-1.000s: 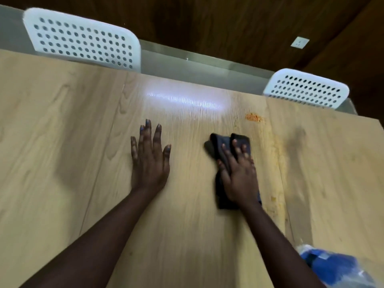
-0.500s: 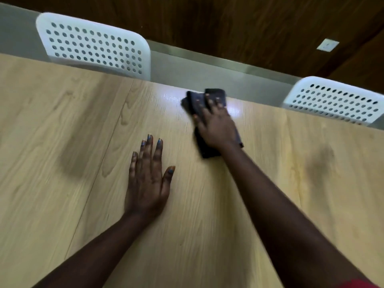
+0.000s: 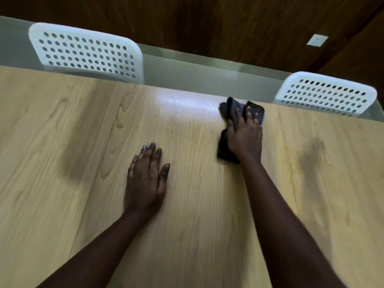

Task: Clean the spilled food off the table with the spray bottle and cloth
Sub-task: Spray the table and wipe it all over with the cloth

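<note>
I see my right hand (image 3: 245, 134) pressing the dark cloth (image 3: 226, 146) flat against the table (image 3: 62, 142) close to its far edge, fingers spread straight over the fabric, not curled round it. The cloth's far corners poke out beyond my fingertips, just short of that edge. My left hand (image 3: 146, 183) lies palm down nearer the middle of the table, fingers straight and close together, thumb out. Two white perforated chairs (image 3: 87, 53) stand behind the far edge.
</note>
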